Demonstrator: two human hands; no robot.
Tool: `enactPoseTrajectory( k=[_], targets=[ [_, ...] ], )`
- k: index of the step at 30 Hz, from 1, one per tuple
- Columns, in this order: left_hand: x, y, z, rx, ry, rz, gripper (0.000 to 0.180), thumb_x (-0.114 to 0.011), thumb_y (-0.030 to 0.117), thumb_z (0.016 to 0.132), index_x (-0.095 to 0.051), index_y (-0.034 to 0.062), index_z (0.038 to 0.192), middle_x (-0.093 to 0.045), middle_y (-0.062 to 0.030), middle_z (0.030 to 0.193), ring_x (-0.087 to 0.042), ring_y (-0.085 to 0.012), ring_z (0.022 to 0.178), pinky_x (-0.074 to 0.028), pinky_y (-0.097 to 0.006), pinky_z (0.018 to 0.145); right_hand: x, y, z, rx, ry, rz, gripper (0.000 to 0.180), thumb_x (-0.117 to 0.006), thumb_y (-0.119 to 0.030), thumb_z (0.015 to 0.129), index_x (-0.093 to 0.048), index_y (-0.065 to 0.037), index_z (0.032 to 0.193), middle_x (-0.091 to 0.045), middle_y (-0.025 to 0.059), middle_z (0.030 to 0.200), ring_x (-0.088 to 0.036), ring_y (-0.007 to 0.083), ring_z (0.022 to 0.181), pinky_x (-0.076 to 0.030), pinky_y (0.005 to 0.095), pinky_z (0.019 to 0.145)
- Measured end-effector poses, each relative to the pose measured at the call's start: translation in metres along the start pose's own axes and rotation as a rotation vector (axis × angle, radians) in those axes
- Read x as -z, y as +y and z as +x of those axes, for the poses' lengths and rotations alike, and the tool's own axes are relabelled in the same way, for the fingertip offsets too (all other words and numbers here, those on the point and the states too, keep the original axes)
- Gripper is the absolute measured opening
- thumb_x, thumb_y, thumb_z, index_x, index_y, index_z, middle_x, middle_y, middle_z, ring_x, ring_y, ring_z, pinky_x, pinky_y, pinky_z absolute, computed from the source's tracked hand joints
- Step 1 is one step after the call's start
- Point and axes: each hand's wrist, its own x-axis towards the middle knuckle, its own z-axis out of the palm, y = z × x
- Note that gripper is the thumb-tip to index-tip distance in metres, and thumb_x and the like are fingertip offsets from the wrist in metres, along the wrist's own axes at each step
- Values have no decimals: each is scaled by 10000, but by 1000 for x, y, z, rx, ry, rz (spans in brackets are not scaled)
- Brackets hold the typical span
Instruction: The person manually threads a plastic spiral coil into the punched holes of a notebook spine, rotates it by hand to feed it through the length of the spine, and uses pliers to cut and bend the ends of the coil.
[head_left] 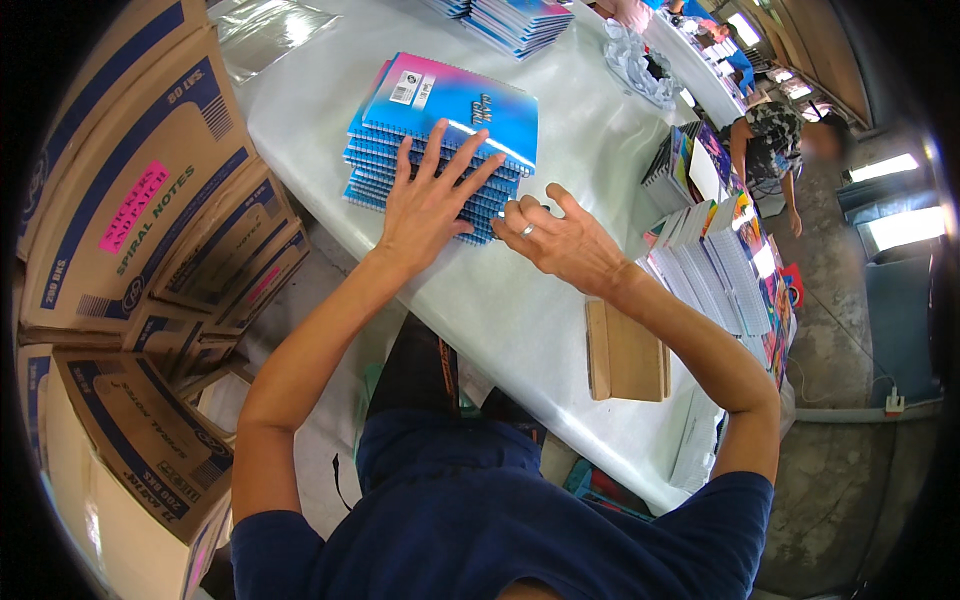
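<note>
A stack of blue and pink spiral notebooks (pixel 455 105) lies on the table before me, their wire bindings facing me. My left hand (pixel 430 195) rests over the near edge of the stack, its fingers spread across the top cover and the bindings. At the stack's near right corner is my right hand (pixel 555 230), with a ring on one finger. Its fingers are curled together by the lower bindings; whatever they pinch is too small or hidden to make out.
Cardboard cartons (pixel 170 190) are piled at the left. More spiral notebooks (pixel 705 260) stand along the table's right side, near a brown cardboard piece (pixel 628 350). Other notebooks (pixel 515 25) and crumpled clear plastic (pixel 640 65) lie farther back. Another person (pixel 775 150) is at the right.
</note>
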Motion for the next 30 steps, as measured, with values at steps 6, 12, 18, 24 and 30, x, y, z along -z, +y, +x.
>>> enactPoseTrajectory(
  k=[6, 12, 18, 24, 30],
  targets=[
    [-2, 0, 0, 4, 1, -10, 1058, -874, 311, 567, -350, 327, 1485, -235, 18, 1578, -186, -349, 1446, -215, -608, 1114, -3, -1, 1, 4, 14, -5, 270, -674, -102, 767, -683, -57, 1033, -523, 21, 1137, -482, 166, 1109, -419, 359, 987],
    [1, 1, 0, 9, -4, -21, 1056, -871, 304, 569, -349, 330, 1486, -234, 18, 1581, -177, -344, 1452, -209, -610, 1119, -6, -2, 2, -8, 34, -28, 237, -666, -119, 776, -695, -61, 1005, -523, 15, 1134, -473, 150, 1111, -419, 336, 961],
    [0, -1, 0, 6, -10, -5, 1050, -869, 301, 576, -346, 333, 1487, -230, 19, 1584, -183, -348, 1450, -211, -614, 1113, 12, -38, 14, -306, -536, 31, 303, -586, -177, 889, -623, -59, 1166, -537, 49, 1073, -491, 184, 1112, -386, 346, 967],
    [2, 3, -1, 13, -3, -9, 1090, -879, 314, 549, -332, 334, 1491, -226, 10, 1586, -187, -359, 1447, -222, -636, 1092, 1, -26, 12, -332, -219, 104, 283, -665, -75, 740, -691, -70, 1022, -559, 62, 982, -541, 247, 1072, -441, 421, 953],
    [-1, 6, -1, 39, -13, 20, 1124, -891, 317, 520, -331, 309, 1494, -237, 4, 1579, -208, -325, 1447, -239, -612, 1104, -11, 6, -3, 0, -76, 152, 473, -670, -88, 808, -566, -152, 1265, -493, 24, 1178, -455, 152, 1187, -358, 423, 1058]
  ],
)
